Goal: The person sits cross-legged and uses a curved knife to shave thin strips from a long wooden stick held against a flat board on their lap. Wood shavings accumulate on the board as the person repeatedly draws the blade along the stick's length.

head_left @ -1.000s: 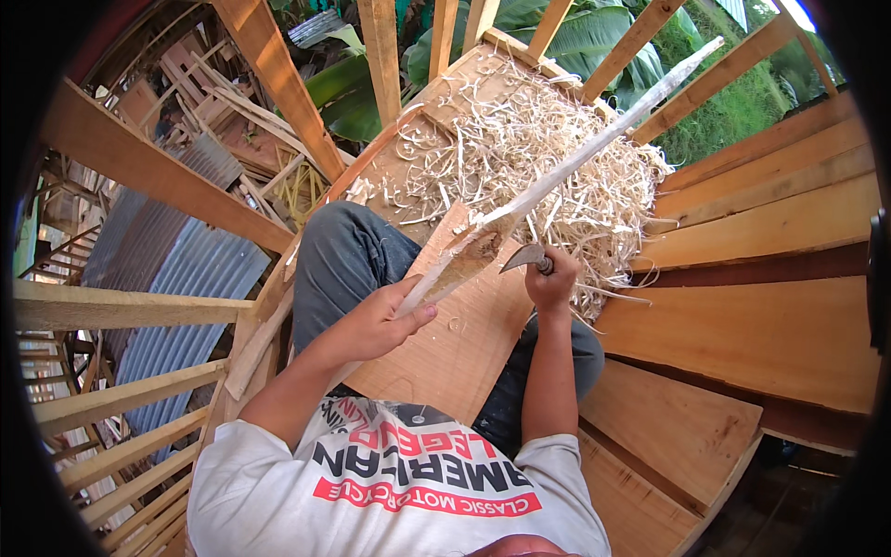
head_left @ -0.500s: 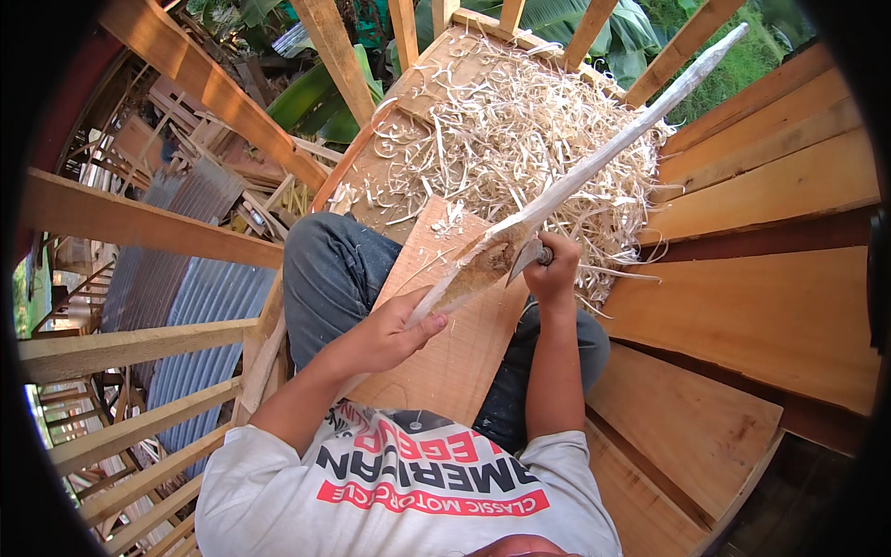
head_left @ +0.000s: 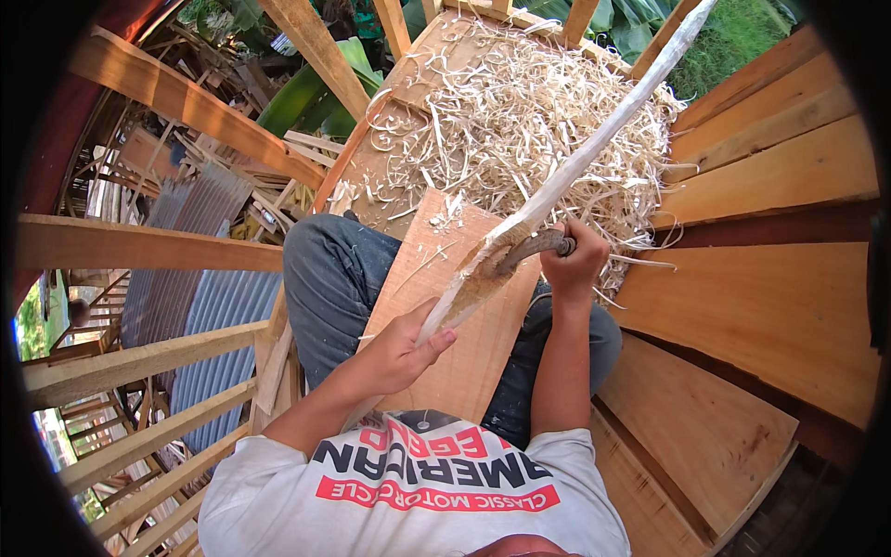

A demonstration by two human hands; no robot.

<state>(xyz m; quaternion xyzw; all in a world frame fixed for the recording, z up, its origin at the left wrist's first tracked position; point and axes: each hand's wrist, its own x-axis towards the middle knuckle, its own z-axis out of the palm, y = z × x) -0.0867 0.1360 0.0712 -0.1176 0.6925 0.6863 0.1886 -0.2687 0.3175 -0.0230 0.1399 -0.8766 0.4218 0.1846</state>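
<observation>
A long, pale carved wooden piece [head_left: 585,160] runs slantwise from my lap up toward the far right. Its near end is wider, with a scooped, brownish face. My left hand [head_left: 401,355] is closed round that near end, thumb on the side. In my right hand [head_left: 576,263] is a curved carving knife [head_left: 535,245], gripped by its handle. The curved tip meets the scooped face of the wood. Beneath both lies a flat wooden board [head_left: 419,271] across my legs, with a few small chips on it.
A heap of curly wood shavings [head_left: 520,111] covers the platform ahead. Wide planks [head_left: 742,306] form the right side, and slatted rails [head_left: 148,251] stand at the left. Beyond the rails are corrugated metal sheets [head_left: 218,339] and scrap timber. Green leaves hang at the back.
My right hand has turned and shifted a little right, bringing the knife's curved tip onto the scooped face. The wooden piece tilts slightly steeper; my left hand keeps its hold.
</observation>
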